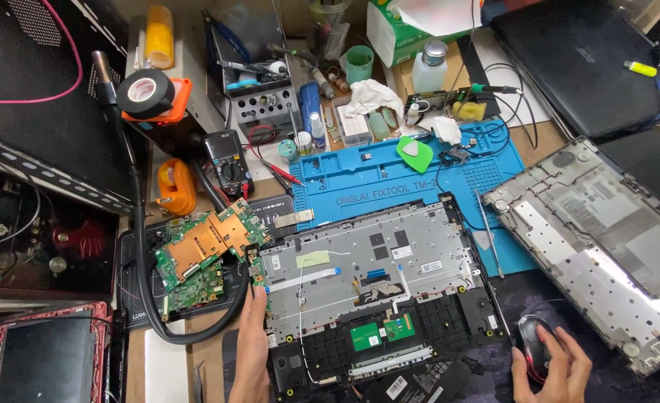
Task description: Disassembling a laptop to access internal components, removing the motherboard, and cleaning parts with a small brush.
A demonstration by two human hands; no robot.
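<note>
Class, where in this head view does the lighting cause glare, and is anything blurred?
Head view: glare streaks the silver laptop bottom cover at right; the tissue box top is smeared; the opened laptop chassis is sharp and evenly lit.

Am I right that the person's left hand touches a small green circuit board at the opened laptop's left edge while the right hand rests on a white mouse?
Not quite. In the head view the mouse under the right hand is black with red trim, not white. The left hand does touch the small green circuit board at the opened laptop.
</note>
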